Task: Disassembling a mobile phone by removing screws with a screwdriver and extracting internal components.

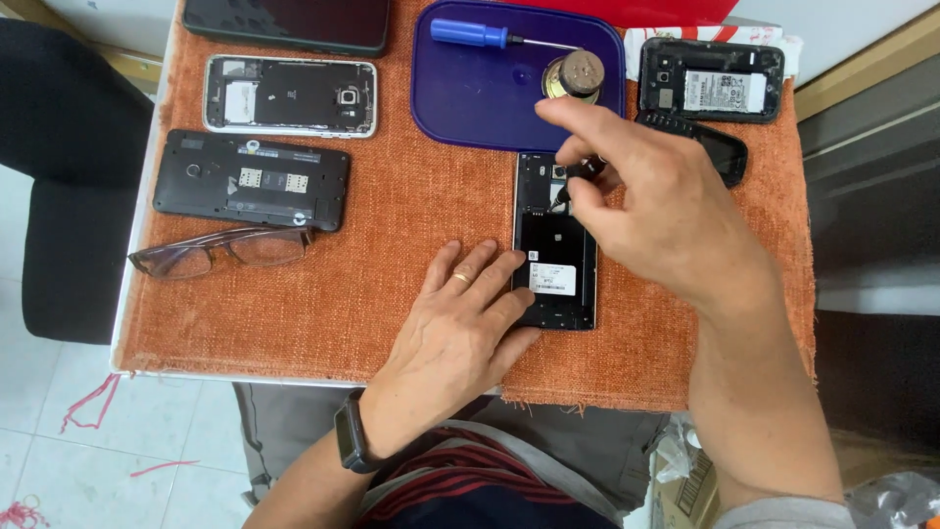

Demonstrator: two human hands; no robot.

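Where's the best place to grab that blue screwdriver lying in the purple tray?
Take the blue screwdriver by its thick blue handle, coming from above. It lies flat in the purple tray with the handle pointing left and clear all round, while its thin shaft runs right toward the round speaker.

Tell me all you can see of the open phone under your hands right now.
The open phone is a slim black slab lying flat, back up and cover off, lengthwise on the orange cloth. A dark battery with a white label fills its middle; small parts and a camera sit at the far end. The left hand rests fingers on its near left edge. The right hand holds a small dark tool with its tip at the far end, hiding part of it.
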